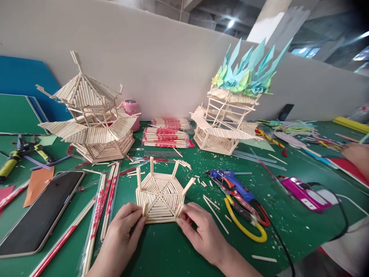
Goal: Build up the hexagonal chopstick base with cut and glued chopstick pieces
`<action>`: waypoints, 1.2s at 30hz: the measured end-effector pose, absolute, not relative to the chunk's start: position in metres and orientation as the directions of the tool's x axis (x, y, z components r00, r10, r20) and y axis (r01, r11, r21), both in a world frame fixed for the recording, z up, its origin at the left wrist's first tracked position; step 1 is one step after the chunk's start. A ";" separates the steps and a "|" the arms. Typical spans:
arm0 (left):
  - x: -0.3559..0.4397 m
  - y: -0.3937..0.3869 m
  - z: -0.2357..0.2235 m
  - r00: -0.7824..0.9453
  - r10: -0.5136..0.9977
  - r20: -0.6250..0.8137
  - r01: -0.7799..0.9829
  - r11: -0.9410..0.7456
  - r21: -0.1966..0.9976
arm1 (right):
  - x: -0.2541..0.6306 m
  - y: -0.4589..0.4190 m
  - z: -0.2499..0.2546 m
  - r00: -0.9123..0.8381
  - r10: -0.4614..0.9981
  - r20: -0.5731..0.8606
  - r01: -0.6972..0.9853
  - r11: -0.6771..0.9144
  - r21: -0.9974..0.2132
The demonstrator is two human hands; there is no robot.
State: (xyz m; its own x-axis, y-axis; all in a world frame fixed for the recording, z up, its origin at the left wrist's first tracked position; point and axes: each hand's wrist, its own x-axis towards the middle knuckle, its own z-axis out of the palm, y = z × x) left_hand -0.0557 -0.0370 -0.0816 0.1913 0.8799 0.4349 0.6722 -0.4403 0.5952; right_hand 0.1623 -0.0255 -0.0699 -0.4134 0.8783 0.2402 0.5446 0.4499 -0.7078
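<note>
A flat hexagonal panel of thin wooden sticks (160, 194), with short posts standing up at its corners, lies on the green table (161, 250). My left hand (123, 231) pinches the post at its near left corner. At the near right corner, my right hand (201, 227) pinches another post. Both hands have their fingers closed on the piece.
A stick pagoda (89, 115) stands at the back left and a second stick tower topped with folded paper (230, 111) at the back right. Wrapped chopstick packs (167, 136), a blue glue gun (230, 182), yellow-handled cutters (245, 223), a phone (40, 213) and a pink device (305, 194) lie around. Another person's hand (357, 156) shows at the right edge.
</note>
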 end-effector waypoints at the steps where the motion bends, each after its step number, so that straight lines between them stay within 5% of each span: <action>1: -0.055 -0.037 -0.082 0.191 0.881 0.433 0.673 -0.439 0.596 | 0.166 -0.025 -0.071 -0.364 0.896 0.255 0.559 0.429 -0.710; 5: -0.055 -0.036 -0.084 0.188 0.886 0.424 0.667 -0.432 0.607 | 0.178 -0.012 -0.076 -0.138 0.940 0.312 0.659 0.323 -0.679; 19: -0.055 -0.037 -0.084 0.185 0.891 0.414 0.660 -0.424 0.619 | 0.167 0.018 -0.089 -0.275 0.895 0.351 0.718 0.434 -0.544; 36: -0.057 -0.039 -0.085 0.197 0.897 0.396 0.685 -0.415 0.599 | 0.168 0.019 -0.087 -0.284 0.900 0.331 0.714 0.428 -0.554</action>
